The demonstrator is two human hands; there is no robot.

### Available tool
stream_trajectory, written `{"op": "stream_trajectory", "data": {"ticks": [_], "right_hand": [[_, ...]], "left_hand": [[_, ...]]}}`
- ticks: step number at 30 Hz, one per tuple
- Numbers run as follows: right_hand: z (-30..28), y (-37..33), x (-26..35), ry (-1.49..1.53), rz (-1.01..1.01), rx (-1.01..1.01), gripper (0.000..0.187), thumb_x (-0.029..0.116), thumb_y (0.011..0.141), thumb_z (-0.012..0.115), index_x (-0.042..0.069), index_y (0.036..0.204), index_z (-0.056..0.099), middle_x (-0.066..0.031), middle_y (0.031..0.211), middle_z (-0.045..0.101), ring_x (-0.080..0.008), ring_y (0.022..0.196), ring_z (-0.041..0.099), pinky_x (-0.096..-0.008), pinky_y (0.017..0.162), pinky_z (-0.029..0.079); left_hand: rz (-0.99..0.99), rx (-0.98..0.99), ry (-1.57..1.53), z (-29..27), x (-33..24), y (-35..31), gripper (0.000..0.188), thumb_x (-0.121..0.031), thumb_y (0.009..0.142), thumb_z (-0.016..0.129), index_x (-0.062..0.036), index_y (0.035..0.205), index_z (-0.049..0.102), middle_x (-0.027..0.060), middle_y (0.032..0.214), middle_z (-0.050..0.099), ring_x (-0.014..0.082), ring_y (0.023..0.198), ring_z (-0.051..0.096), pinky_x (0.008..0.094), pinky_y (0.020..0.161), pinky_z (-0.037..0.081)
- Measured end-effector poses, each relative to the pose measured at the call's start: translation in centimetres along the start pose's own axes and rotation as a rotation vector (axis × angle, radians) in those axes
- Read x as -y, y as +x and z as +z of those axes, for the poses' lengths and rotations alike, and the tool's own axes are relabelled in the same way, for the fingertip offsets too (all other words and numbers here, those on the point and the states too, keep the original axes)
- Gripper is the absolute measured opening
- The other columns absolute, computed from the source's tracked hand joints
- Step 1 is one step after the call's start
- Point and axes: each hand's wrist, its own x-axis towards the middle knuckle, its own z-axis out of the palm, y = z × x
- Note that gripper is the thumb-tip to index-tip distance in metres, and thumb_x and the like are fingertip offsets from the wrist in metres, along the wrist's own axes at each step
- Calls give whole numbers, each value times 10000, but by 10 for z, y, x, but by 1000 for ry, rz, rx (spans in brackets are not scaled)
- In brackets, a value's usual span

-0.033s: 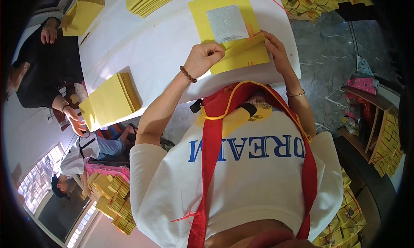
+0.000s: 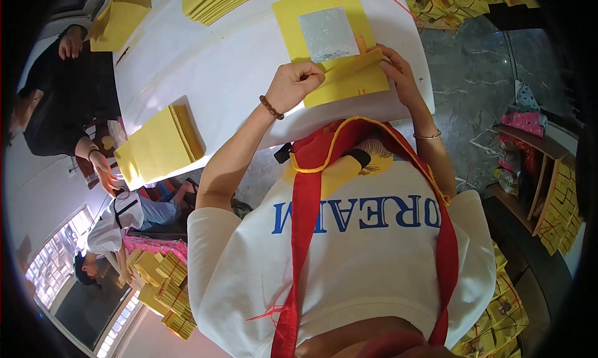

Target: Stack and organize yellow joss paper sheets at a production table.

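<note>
Both hands meet on one folded yellow sheet at the near edge of the white counter, and what matters is how that sheet sits between them. Its long axis runs left to right across the body, tilted a little so the right end lies farther away. The left hand has its grip closed on the sheet's left end, fingers curled into a loose fist with the paper pinched under the thumb. The right hand grips the far right corner, fingertips pressed together on the upper edge where the fold stands up. So the sheet is spanned end to end, neither hand nearer than the other, and its middle is free between them. Just beyond it, touching or slightly overlapped by the raised edge, lies a flat yellow sheet carrying a silver foil square; that square sits straight ahead of the gap between the hands. A stack of yellow paper rests on the counter's left side, well apart from the left hand, and another stack lies at the far edge. Another person in black sits beyond the counter's left end.
</note>
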Motion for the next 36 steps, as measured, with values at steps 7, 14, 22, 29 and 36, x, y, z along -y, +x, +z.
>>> {"op": "stream_trajectory", "data": {"ticks": [7, 14, 22, 29, 36], "right_hand": [[-2, -1, 2, -17, 71, 16, 472, 78, 806, 608, 56, 1256, 466, -57, 1110, 572, -131, 994, 537, -268, 867, 428], [-2, 2, -5, -59, 33, 7, 422, 97, 838, 588, 78, 1246, 480, -43, 1126, 562, -137, 1026, 533, -271, 879, 432], [-1, 1, -1, -59, 29, 9, 409, 74, 843, 578, 72, 1241, 484, -30, 1142, 556, -134, 1032, 534, -261, 891, 424], [4, 3, 7, -57, -30, -5, 283, 68, 854, 577, 56, 1137, 558, -31, 1055, 592, -119, 979, 559, -251, 861, 437], [4, 4, 6, -24, 4, -12, 269, 88, 863, 586, 41, 1126, 560, -48, 1020, 614, -111, 933, 574, -239, 822, 455]], "left_hand": [[6, 29, -1, -1, -1, -3, 152, -141, 804, 589, -7, 838, 651, 26, 662, 613, 62, 605, 525, 233, 567, 438], [9, 21, 11, 1, -1, -3, 165, -150, 843, 588, 0, 854, 656, -50, 616, 531, 14, 550, 435, 192, 479, 352], [8, -10, 55, 1, -5, -4, 182, -160, 806, 573, 0, 839, 652, 71, 670, 636, 99, 600, 568, 252, 562, 454], [458, -112, 487, 15, -9, -12, 192, -141, 808, 602, -56, 975, 643, 65, 809, 598, 175, 638, 547, 286, 571, 451], [759, -38, 858, 15, -11, -12, 349, -225, 751, 669, -128, 1082, 616, 72, 1041, 545, 239, 851, 526, 332, 703, 475]]}}
